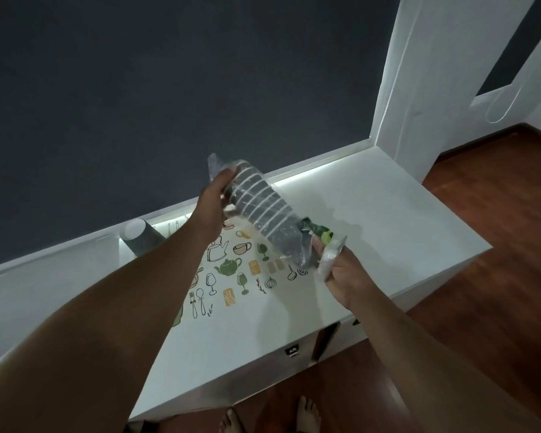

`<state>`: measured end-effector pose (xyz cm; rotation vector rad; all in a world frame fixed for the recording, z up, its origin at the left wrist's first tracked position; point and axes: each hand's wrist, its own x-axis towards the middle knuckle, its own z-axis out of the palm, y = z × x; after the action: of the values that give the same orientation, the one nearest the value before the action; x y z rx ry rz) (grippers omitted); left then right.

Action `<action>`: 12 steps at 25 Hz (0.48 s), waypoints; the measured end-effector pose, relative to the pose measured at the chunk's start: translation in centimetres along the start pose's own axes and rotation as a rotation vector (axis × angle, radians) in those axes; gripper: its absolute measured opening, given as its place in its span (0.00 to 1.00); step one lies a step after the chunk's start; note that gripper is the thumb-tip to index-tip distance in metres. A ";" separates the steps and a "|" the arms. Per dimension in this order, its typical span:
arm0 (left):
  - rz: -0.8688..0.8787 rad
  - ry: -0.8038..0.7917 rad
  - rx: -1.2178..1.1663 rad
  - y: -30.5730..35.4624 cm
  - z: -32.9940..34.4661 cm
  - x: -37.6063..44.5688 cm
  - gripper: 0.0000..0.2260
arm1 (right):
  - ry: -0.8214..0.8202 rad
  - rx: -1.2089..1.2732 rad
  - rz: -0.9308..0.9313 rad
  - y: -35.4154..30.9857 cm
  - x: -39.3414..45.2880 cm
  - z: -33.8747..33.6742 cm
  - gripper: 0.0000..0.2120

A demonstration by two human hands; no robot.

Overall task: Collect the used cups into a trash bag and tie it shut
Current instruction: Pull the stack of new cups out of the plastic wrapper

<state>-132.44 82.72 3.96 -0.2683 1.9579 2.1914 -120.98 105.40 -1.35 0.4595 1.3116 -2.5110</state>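
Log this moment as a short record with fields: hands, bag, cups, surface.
left hand: grips the upper end of the bag
right hand: pinches the lower end of the bag
bag: clear plastic, held tilted above the counter
cups: dark nested stack inside the bag
loose cup: dark, on the counter by the wall
counter: white, with a printed mat

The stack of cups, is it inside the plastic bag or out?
Inside: clear plastic bag wraps the stack of cups, with both ends held.
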 end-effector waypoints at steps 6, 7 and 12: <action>0.049 0.110 0.163 2.7 -0.4 0.4 0.11 | -0.159 0.032 0.108 2.3 1.0 0.2 0.37; 0.042 0.204 0.185 3.0 -0.5 0.7 0.11 | -0.174 -0.005 0.124 2.6 0.8 0.1 0.26; 0.113 0.434 0.147 4.7 -0.5 0.7 0.16 | -0.213 0.047 0.055 1.7 0.0 -0.9 0.14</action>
<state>-134.34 81.75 8.22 -0.6744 2.3971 2.1811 -120.22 105.20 -3.06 0.2267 1.1465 -2.4704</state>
